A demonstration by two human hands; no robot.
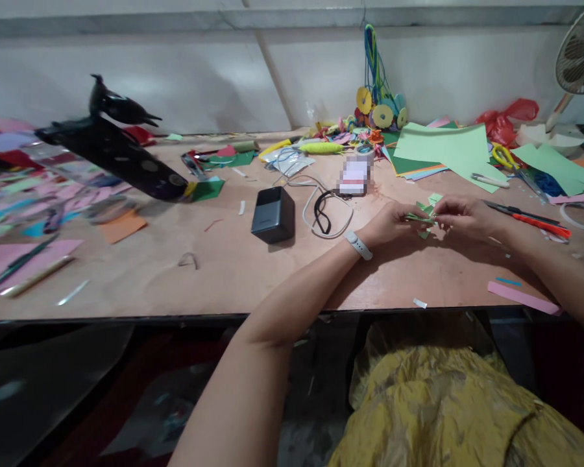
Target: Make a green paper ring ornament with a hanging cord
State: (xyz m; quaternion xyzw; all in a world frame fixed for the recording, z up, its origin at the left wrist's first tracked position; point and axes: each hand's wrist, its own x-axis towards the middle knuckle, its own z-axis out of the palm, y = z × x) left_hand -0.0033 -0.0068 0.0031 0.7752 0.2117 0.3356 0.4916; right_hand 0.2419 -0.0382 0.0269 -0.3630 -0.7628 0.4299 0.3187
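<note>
My left hand (393, 222), with a pale band at the wrist, pinches small light green paper pieces (421, 217) over the right half of the table. Close beside it, my right hand (455, 214) has its fingertips pressed together at the right edge of the same paper. More green scraps (435, 198) show just behind and below the fingers. Whether the pieces are folded or stacked is too small to tell. Orange-handled scissors (540, 222) lie right of my right hand, partly behind the forearm.
A dark grey box-shaped device (273, 215) stands mid-table beside a looped white cable (349, 224). Behind lie green paper sheets (442, 146), yellow-handled scissors (503, 155) and a phone-like object (354, 175). A black bird-shaped item (121, 152) leans at left. A pink strip (523, 298) lies near the front edge.
</note>
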